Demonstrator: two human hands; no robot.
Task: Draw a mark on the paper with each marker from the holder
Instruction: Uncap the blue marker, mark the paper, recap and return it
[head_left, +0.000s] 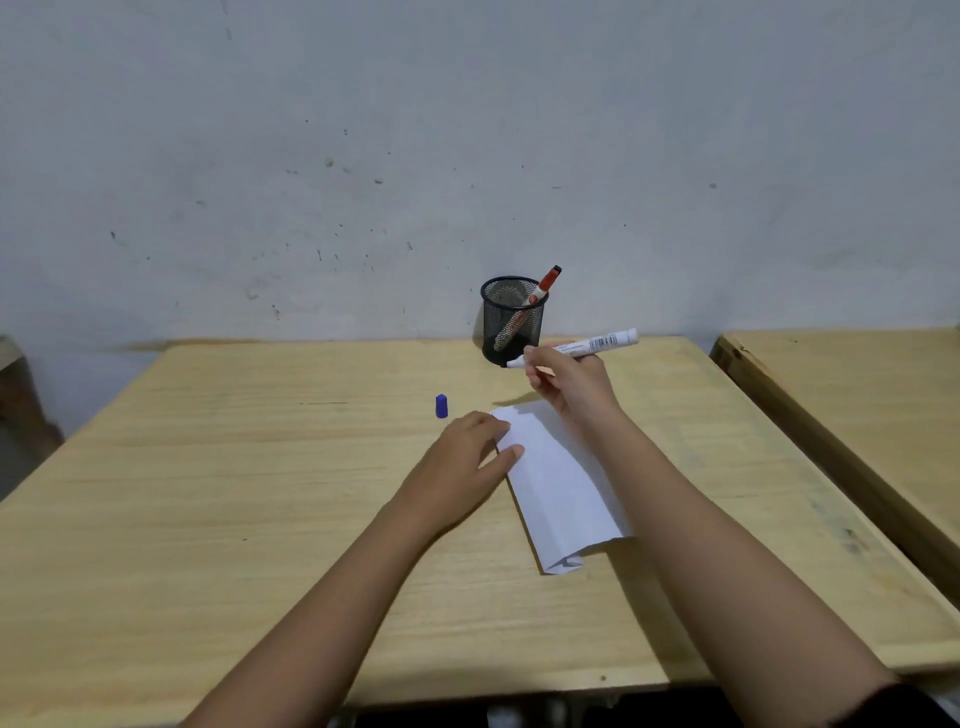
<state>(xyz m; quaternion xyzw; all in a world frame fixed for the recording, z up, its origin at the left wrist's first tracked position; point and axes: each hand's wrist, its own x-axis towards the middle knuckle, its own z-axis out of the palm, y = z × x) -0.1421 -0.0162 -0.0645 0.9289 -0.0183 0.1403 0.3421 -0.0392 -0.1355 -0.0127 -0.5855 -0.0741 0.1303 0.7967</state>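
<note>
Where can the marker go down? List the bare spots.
Free: the table left of the cap, and right of the paper. Crowded: between holder, right hand and left hand.

Matt wood table, wire-mesh holder

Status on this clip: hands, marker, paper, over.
Right hand grips uncapped marker above paper. Left hand pins paper. Blue cap on table; red marker in holder. Nothing blocking.
</note>
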